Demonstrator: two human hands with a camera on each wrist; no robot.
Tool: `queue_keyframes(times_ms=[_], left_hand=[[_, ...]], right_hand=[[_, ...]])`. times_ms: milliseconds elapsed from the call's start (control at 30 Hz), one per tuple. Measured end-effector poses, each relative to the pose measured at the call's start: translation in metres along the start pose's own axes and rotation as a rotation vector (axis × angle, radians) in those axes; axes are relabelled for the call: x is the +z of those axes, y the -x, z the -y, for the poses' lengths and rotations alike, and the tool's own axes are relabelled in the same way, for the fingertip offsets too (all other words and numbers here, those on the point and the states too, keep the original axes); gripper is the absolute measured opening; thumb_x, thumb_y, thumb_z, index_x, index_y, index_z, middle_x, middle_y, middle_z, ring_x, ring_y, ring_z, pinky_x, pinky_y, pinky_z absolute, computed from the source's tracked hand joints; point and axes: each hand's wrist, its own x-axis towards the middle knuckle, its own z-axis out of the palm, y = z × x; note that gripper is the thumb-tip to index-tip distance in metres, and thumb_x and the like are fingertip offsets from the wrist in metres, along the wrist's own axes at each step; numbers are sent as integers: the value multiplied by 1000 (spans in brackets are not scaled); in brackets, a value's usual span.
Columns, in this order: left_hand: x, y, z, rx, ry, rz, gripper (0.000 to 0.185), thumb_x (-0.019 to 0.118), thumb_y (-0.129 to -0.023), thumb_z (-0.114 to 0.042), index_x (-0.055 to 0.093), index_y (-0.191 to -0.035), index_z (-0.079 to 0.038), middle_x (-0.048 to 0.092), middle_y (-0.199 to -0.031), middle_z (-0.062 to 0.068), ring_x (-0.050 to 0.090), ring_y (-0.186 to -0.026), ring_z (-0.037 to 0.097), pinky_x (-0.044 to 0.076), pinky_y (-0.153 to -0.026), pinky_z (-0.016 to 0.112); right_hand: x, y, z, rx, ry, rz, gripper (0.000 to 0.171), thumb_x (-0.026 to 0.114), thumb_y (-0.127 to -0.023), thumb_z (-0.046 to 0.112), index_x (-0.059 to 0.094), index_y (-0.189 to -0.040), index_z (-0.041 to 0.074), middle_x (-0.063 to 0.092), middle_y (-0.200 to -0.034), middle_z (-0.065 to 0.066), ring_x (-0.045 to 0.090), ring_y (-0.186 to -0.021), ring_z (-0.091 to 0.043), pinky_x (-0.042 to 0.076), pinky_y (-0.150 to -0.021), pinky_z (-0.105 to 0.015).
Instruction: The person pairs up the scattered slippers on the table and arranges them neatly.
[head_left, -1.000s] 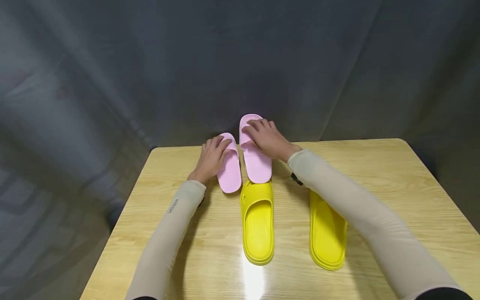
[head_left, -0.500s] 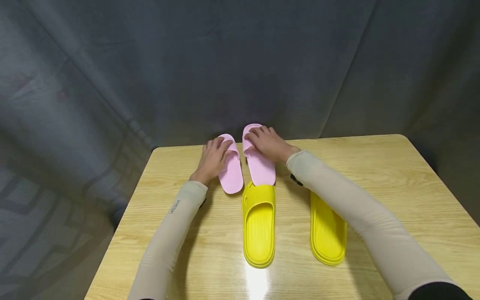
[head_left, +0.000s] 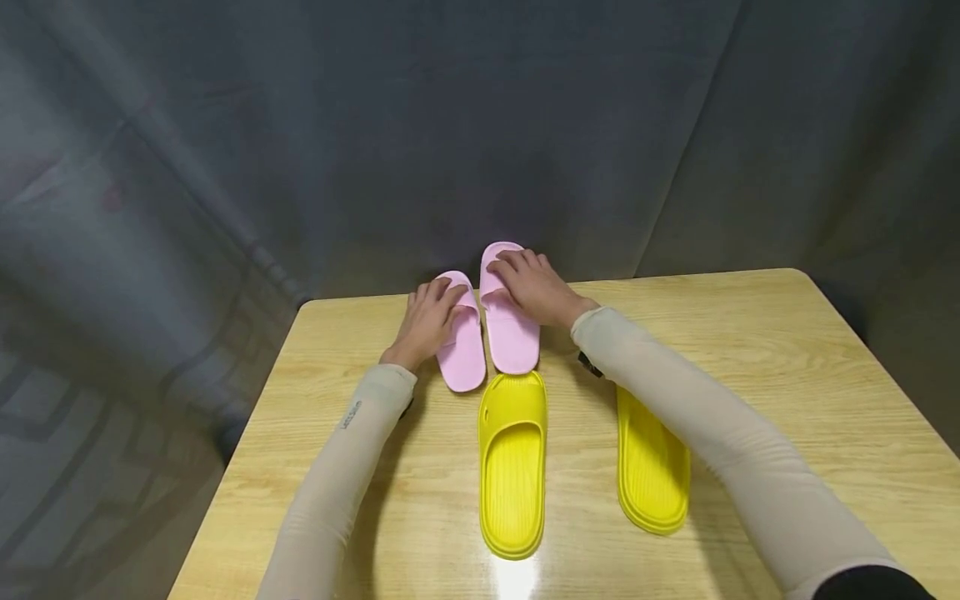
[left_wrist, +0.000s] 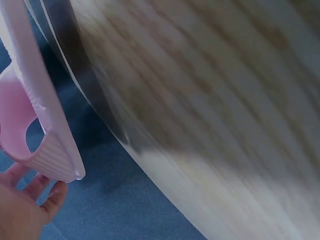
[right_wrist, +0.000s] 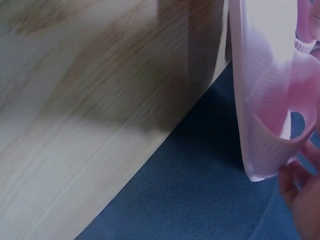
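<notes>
Two pink slippers lie side by side across the far table edge, toes pointing away. My left hand (head_left: 425,321) grips the left pink slipper (head_left: 461,364) around its toe strap. On the right pink slipper (head_left: 513,343), my right hand (head_left: 540,292) grips the strap in the same way. Both wrist views show fingers at the strap, with the left pink slipper (left_wrist: 47,107) and the right pink slipper (right_wrist: 270,55) reaching past the edge. Just behind the right pink heel lies a yellow slipper (head_left: 513,487), its toe touching or nearly touching that heel.
A second yellow slipper (head_left: 651,475) lies to the right, its front hidden under my right forearm. The wooden table (head_left: 750,350) ends at a dark grey curtain (head_left: 480,125), which hangs behind and to the left.
The right pink slipper has come back a little toward me and lies lower. The middle yellow slipper has slid toward me. My left hand and its slipper have barely moved.
</notes>
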Motion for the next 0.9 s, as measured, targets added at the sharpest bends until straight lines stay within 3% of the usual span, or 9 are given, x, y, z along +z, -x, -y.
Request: queue_keyframes(times_ms=[233,700,900], left_hand=[[-2,2,2,-10,7,-14,38,48,-104,-33,51,-141,-25,42,-147,12,41,-131,35,31,-107,51],[-2,2,-2,4,20,29,38,51,-104,-31,52,-141,-24,42,-149,13,40,-134,36,32,-109,52],[1,-1,-4,5,85,48,39,56,-101,-32,56,-139,-22,44,-148,12,42,-134,35,32,-113,52]], right_hand=[[-3,-5,2,0,40,-64,50,57,-100,43,47,-139,14,42,-147,-17,37,-138,-37,35,-108,-54],[23,4,8,-1,-9,128,48,56,-101,42,49,-139,13,49,-145,-14,41,-136,-37,37,-109,-54],[28,6,4,29,-43,195,48,56,-100,41,49,-140,14,47,-146,-15,42,-134,-38,34,-113,-54]])
